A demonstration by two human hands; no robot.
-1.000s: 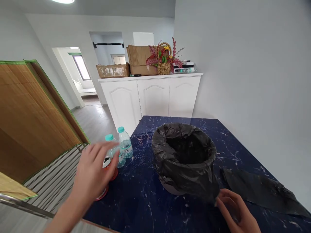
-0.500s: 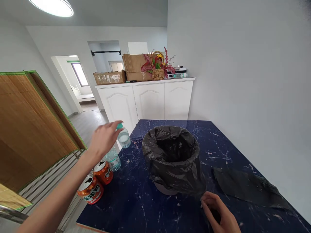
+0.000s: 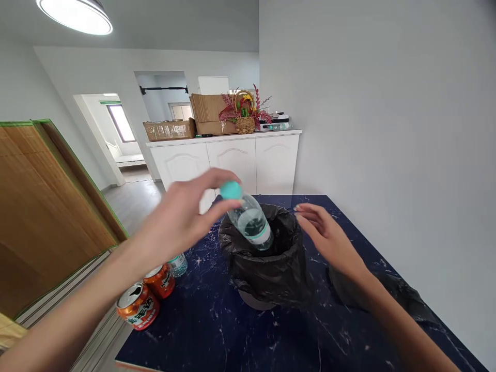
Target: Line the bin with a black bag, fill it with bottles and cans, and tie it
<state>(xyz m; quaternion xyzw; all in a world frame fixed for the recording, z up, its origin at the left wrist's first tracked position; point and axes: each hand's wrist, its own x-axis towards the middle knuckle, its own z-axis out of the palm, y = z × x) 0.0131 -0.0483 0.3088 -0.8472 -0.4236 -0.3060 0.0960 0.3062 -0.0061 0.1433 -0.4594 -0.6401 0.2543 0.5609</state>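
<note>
My left hand (image 3: 189, 209) grips a clear plastic bottle (image 3: 253, 222) near its turquoise cap. Tilted, the bottle hangs at the mouth of a bin lined with a black plastic bag (image 3: 267, 276), its lower end inside the opening. Close to the bin's right rim is my right hand (image 3: 325, 232), thumb and fingers apart and curved, with nothing visible in them. Beneath my left forearm stand two opened orange drink cans (image 3: 141, 310) and a second clear bottle (image 3: 178, 264), partly hidden by the arm.
A folded black bag (image 3: 403, 299) lies on the dark blue marbled tabletop (image 3: 217, 336), partly behind my right forearm. Beyond the table, a white cabinet (image 3: 232, 160) carries cardboard boxes (image 3: 170, 130) and a flower basket (image 3: 245, 124). A wall rises along the right side.
My left hand has carried the bottle from the table's left edge to the bin's mouth. My right hand has let go of the bag's lower edge and moved up beside the rim.
</note>
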